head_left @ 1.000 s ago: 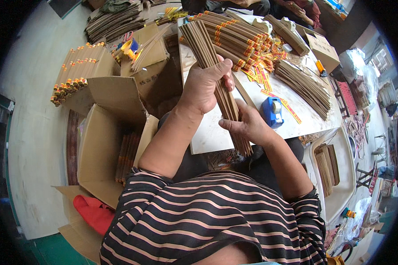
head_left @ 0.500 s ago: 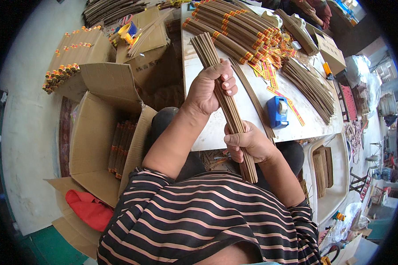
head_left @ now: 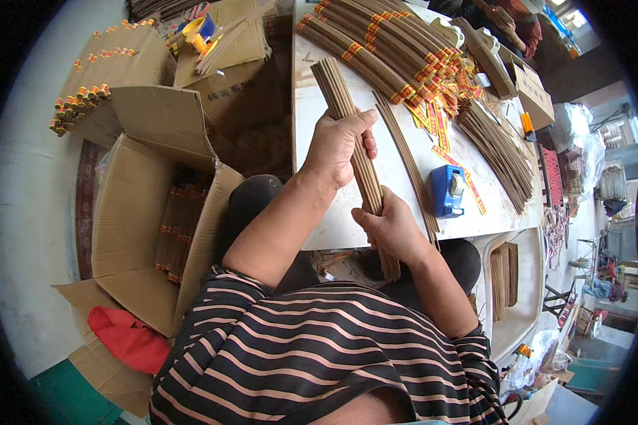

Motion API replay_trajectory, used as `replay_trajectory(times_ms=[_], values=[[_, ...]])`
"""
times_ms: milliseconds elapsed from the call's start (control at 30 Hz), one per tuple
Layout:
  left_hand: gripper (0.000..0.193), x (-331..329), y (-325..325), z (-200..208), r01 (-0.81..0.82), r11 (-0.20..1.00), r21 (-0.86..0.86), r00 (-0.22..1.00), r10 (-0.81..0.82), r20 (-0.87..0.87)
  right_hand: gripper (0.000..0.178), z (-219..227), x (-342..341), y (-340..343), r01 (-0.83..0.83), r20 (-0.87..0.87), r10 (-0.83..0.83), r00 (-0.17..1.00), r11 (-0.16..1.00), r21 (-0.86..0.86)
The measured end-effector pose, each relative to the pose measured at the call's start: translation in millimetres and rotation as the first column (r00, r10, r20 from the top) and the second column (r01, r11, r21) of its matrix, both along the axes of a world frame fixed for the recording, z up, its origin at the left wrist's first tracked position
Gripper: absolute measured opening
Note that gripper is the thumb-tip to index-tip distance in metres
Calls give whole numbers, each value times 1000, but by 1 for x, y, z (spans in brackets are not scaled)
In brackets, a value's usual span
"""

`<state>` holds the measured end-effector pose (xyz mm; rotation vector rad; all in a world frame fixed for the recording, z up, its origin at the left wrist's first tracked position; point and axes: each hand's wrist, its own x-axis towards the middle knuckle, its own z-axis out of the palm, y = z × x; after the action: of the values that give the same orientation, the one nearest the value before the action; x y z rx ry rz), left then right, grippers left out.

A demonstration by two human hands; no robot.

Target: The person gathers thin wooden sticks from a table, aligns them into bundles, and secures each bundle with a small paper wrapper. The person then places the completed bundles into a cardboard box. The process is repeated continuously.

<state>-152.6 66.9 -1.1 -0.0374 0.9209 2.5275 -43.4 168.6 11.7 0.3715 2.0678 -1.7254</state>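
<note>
A bundle of brown incense sticks [head_left: 365, 170] slants in front of me, its upper end leaning over the white table. My left hand [head_left: 337, 147] is closed round its upper part. Lower down, my right hand [head_left: 395, 227] grips the same bundle, thumb across the sticks. Just right of it, a thin row of loose incense sticks [head_left: 408, 159] lies along the table. Beyond that stand a blue tape dispenser [head_left: 446, 191] and red-and-yellow paper strips [head_left: 439, 127]. Banded incense bundles [head_left: 376, 49] are piled at the back, and loose sticks [head_left: 496, 159] lie to the right.
On my left an open cardboard box [head_left: 124, 212] holds banded bundles, with a red cloth [head_left: 126, 340] on its flap. More bundles [head_left: 103, 74] are stacked behind it. A white bin [head_left: 490, 340] with sticks stands at the right. Another person's hand [head_left: 503, 23] shows at the far right.
Both hands keep hold of the incense bundle, which stands slightly steeper. My right hand has turned so its back shows more. The whole view has shifted a little.
</note>
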Motion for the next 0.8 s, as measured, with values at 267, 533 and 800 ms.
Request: replay_trajectory(times_ms=[267, 533, 800], values=[[14, -14, -7, -3, 20, 996, 91, 999, -17, -29, 24, -15, -12, -6, 6, -36, -1, 999, 990, 141], [16, -29, -21, -33, 106, 940, 325, 993, -114, 6, 21, -7, -15, -11, 69, 229, 34, 973, 903, -424], [15, -20, -19, -24, -44, 986, 159, 994, 27, 107, 20, -17, -11, -22, 36, 132, -27, 991, 997, -65]])
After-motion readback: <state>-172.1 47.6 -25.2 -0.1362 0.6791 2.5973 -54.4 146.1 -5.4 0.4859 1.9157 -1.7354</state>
